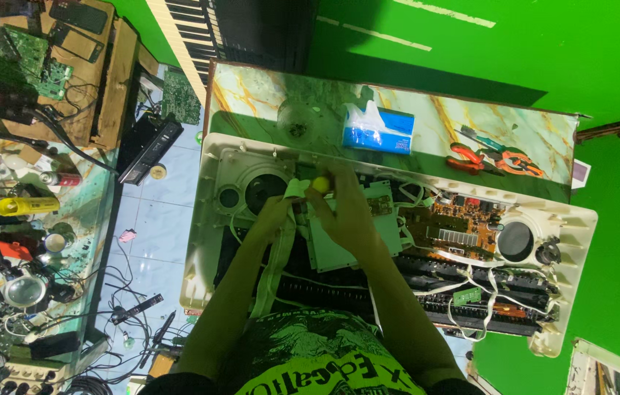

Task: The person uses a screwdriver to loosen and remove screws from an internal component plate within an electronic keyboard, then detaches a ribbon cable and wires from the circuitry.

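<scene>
Cream plastic keyboard shell (215, 219) lies opened across the marble-look table (251, 91), w/ circuit boards exposed; bulky but light, we judge, fragile inside, so grip by the rim. Our right hand (350, 212) is closed on a yellow-handled screwdriver (320, 183) near the shell's far edge: stiff, take it by the handle. Left hand (273, 212) pinches a white ribbon cable (278, 256), soft & easily torn.

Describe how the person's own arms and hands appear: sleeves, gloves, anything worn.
Both forearms are bare to the elbows: no sleeves, gloves, watch or rings visible on the left hand or right hand. Below them shows a black shirt with green printed graphics.
</scene>
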